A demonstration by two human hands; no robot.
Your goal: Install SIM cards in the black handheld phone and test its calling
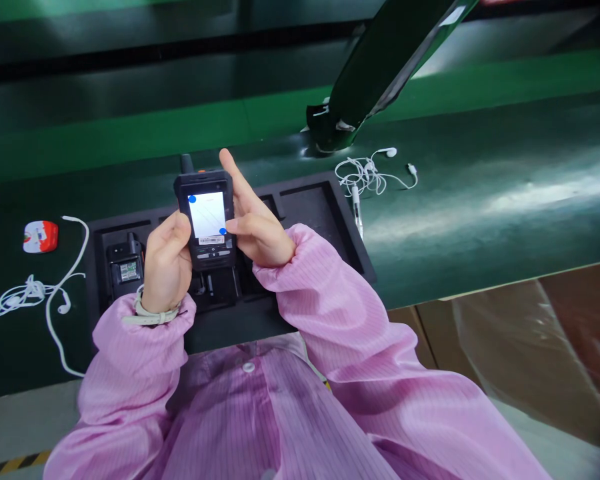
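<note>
My left hand (167, 261) is shut around a black handheld radio with a stubby antenna (206, 217), held above a black foam tray (310, 212). The radio's lit white screen shows a blue dot in two opposite corners. My right hand (254, 223) sits beside the radio, one fingertip at the screen's lower right corner and another finger raised past its right edge. A second black radio (125, 270) lies in a tray pocket, partly hidden by my left hand. A pale cord (150, 317) circles my left wrist.
The tray sits on a green belt (485, 200). White earphones (370, 175) lie to its right and another white set (35, 291) to its left, near a red-and-white packet (40, 237). A dark green chute (385, 80) crosses above. Plastic-covered cardboard (530, 347) stands at lower right.
</note>
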